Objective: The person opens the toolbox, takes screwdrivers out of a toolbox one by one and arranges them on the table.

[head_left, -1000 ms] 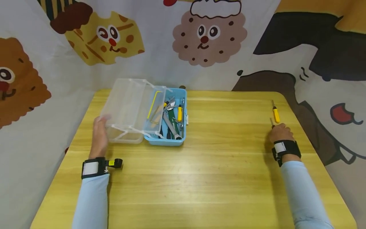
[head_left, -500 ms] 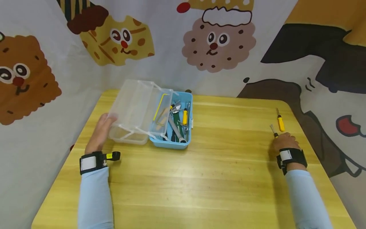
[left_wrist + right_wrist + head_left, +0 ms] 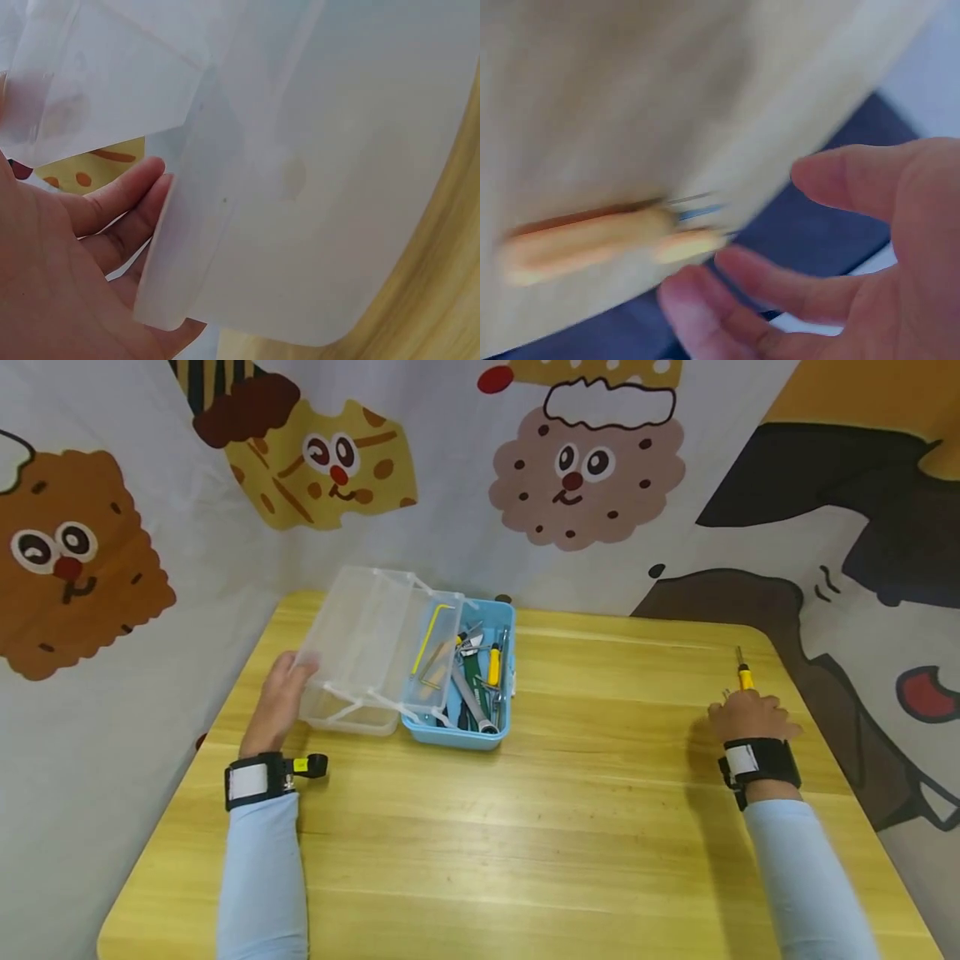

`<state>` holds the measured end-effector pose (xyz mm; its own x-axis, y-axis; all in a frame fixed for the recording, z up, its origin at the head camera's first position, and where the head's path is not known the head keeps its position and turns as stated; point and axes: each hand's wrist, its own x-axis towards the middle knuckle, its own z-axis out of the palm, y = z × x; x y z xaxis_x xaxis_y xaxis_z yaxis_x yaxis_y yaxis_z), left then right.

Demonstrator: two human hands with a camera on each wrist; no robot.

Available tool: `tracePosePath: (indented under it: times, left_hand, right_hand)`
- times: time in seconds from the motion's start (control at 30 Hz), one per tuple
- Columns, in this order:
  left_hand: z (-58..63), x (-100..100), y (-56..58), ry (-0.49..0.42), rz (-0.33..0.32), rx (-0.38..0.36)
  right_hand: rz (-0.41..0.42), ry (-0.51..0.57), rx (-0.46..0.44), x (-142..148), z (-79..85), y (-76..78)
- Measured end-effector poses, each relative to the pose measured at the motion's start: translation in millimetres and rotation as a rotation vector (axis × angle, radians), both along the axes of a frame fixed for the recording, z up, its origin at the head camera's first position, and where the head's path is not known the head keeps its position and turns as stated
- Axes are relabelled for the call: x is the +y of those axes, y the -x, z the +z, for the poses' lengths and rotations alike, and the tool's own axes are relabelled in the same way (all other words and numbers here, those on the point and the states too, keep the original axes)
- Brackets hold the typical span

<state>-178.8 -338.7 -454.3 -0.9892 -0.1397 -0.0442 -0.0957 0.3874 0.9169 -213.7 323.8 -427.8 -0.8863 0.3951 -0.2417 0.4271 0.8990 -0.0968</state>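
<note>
My left hand point(image 3: 277, 706) holds the translucent lid point(image 3: 348, 639) of a light blue toolbox point(image 3: 453, 739) at its left end, the lid folded open to the left. In the left wrist view the thumb lies at one plastic edge and the fingers point(image 3: 124, 214) reach behind. My right hand point(image 3: 750, 718) hovers over two yellow-handled screwdrivers at the table's right side, fingers spread and holding nothing. The right wrist view, blurred, shows the nearer screwdriver point(image 3: 592, 244) and the farther screwdriver point(image 3: 690, 244) lying on the table. From the head, the hand hides most of the nearer one.
Inside the toolbox lie a green-handled adjustable wrench point(image 3: 474, 681), a yellow-handled screwdriver point(image 3: 494, 667), a yellow hex key point(image 3: 427, 642) and several other metal tools. A cartoon-printed cloth point(image 3: 465, 485) hangs right behind the wooden table point(image 3: 540, 843).
My right hand has let go of the nearer screwdriver; its fingers have spread and now cover more of both screwdrivers. The left hand stays on the lid. The head view has shifted slightly.
</note>
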Motion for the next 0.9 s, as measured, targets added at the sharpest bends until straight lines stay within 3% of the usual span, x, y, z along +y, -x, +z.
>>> tracePosePath:
  times: [0.1,0.2,0.43,0.67,0.9]
  left_hand:
    - [4.1,-1.5,-0.8,0.017,-0.007,0.002]
    - [8.6,-2.3,-1.1,0.021,-0.018,-0.002]
    - [6.9,-1.1,-0.2,-0.015,-0.011,-0.018]
    - [3.7,0.5,-3.8,-0.006,0.007,0.012]
    - [3.9,2.0,-3.7,-0.012,-0.03,-0.005]
  right_hand:
    - [0.148,0.053,0.107,-34.8,20.0,2.0]
    - [0.273,0.13,0.151,-73.2,39.5,10.1]
    - [0.447,0.153,0.155,-167.6,79.4,36.7]
    - [0.527,0.178,0.138,-255.4,98.2,58.4]
    - [0.488,0.265,0.051,-305.4,89.9,77.0]
